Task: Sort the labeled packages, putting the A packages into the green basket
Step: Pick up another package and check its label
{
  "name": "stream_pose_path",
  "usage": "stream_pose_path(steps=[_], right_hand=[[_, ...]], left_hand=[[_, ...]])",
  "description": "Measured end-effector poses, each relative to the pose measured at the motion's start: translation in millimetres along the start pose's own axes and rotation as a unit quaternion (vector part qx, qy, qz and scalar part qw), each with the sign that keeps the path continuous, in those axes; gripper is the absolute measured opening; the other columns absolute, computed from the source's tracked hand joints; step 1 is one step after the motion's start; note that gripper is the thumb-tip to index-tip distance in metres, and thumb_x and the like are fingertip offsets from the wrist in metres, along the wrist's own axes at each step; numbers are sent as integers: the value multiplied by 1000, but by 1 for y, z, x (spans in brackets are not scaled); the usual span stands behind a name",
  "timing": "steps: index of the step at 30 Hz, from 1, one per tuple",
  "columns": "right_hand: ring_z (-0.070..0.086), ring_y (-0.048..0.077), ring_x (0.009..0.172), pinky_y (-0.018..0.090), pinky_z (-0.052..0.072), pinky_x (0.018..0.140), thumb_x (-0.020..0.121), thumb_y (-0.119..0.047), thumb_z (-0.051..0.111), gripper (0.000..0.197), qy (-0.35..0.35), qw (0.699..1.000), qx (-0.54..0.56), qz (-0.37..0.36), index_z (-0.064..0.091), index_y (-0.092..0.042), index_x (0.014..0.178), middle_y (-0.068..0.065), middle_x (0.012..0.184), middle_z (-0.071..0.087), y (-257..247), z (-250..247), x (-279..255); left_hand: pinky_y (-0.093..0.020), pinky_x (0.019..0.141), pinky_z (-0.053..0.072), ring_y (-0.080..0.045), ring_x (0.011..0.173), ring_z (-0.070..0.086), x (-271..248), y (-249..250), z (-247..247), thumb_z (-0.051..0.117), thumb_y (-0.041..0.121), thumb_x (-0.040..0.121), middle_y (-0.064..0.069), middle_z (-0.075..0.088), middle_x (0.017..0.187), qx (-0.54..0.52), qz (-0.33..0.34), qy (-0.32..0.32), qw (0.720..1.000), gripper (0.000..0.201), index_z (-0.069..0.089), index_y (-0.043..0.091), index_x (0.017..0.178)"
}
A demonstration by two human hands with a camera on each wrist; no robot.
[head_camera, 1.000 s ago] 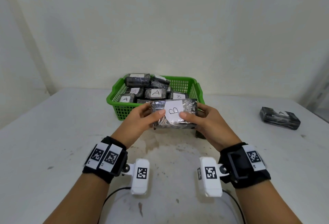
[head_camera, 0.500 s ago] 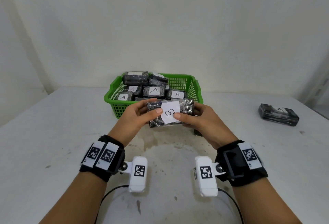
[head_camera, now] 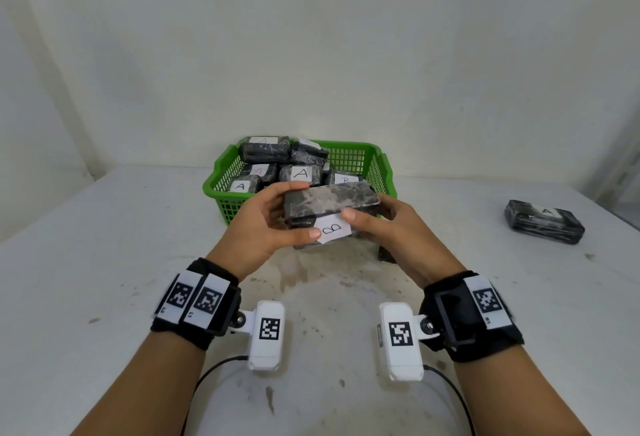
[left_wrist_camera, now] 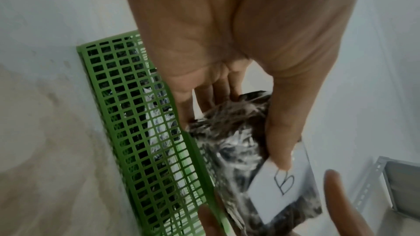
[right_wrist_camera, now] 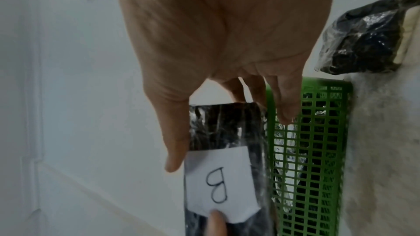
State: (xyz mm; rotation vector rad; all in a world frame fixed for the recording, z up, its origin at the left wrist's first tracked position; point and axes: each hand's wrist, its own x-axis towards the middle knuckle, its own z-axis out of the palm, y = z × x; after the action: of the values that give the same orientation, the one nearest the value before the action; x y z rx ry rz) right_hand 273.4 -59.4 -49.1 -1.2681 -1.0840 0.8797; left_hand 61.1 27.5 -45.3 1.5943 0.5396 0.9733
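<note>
Both hands hold a dark plastic-wrapped package (head_camera: 329, 202) with a white label marked B (head_camera: 334, 229) just in front of the green basket (head_camera: 227, 209). My left hand (head_camera: 266, 224) grips its left end, thumb on the label edge. My right hand (head_camera: 384, 224) grips its right end, thumb at the label's top. The same package (left_wrist_camera: 238, 150) and its B label (right_wrist_camera: 218, 184) show in both wrist views beside the basket wall (left_wrist_camera: 136, 114) (right_wrist_camera: 318, 150). The basket holds several wrapped packages, some labelled A (head_camera: 300, 173) and one B (head_camera: 345, 179).
Another wrapped package labelled A (head_camera: 543, 221) lies alone on the white table (head_camera: 104, 262) at the far right, also in the right wrist view as a dark package (right_wrist_camera: 363, 42). A white wall stands behind the basket. A grey metal frame (left_wrist_camera: 375, 186) appears at the left wrist view's edge.
The B package has been tipped in my hands, so its label now faces toward me on the lower front side instead of on top. The hands stayed in front of the basket.
</note>
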Motion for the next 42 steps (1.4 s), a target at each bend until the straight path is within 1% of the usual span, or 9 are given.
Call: stream_pose_path(steps=[6,10,12,16,22,28,34,39,42], right_hand=[[73,27,108,37,61,97,79,-32,81,52,-36,995,71,60,71,-2,121,18,119,76,-8,0,-6],[63,25,131,47,53,109,57,-45,101,101,9,999,44,29,59,-11,142,10,140,67,2,-3,2],[61,25,134,48,50,111,53,-47,103,104,6,999,40,18,59,-17,142,8,142,66,2,-3,2],[75,26,111,38,57,96,68,-27,92,66,-14,999,39,15,69,-9,128,7,117,79,-5,2,-6],[77,10,91,16,56,67,79,-13,86,49,-24,999,27,9,70,-10,126,3,111,80,-9,0,-9],[73,21,116,44,55,106,62,-20,94,76,-38,999,11,0,65,-12,133,3,125,76,-9,-5,-8],[71,12,117,40,53,109,62,-27,94,61,-30,999,21,-15,67,-24,117,-2,123,76,-10,-3,-9],[62,15,131,42,50,112,57,-46,99,87,-27,1000,10,-1,56,-27,131,-1,142,64,-8,-4,-6],[71,22,117,38,58,98,69,-50,90,75,-41,998,40,40,63,-12,127,7,130,72,-10,-4,-7]], left_hand=[[-32,95,54,-16,123,60,0,0,-2,86,-7,63,-2,62,131,34,18,-54,998,78,55,17,131],[-38,104,50,-19,119,64,0,-2,0,85,30,75,-2,67,128,12,-53,-54,997,68,56,18,135],[-36,101,52,-24,115,67,0,-3,0,84,31,75,-7,72,119,12,-64,-22,998,58,64,11,125],[-19,87,56,-14,109,70,-1,-1,1,76,10,82,-3,73,116,37,-56,-28,997,49,62,10,128],[-30,98,54,-21,110,70,-1,1,2,82,24,69,-6,74,114,3,-46,-7,999,57,66,11,123],[-34,100,51,-18,113,68,0,-2,-1,83,33,64,-4,73,118,-22,-56,-20,998,65,65,13,123],[-32,97,54,-19,115,67,-2,3,-5,85,25,68,-5,72,121,-1,-44,-41,998,65,63,13,128],[-35,97,54,-19,117,66,-2,3,-7,93,11,58,-3,72,120,33,-2,-16,999,71,65,21,122],[-40,99,53,-17,121,62,-4,5,-7,93,6,56,-3,68,125,44,8,-30,999,78,62,21,126]])
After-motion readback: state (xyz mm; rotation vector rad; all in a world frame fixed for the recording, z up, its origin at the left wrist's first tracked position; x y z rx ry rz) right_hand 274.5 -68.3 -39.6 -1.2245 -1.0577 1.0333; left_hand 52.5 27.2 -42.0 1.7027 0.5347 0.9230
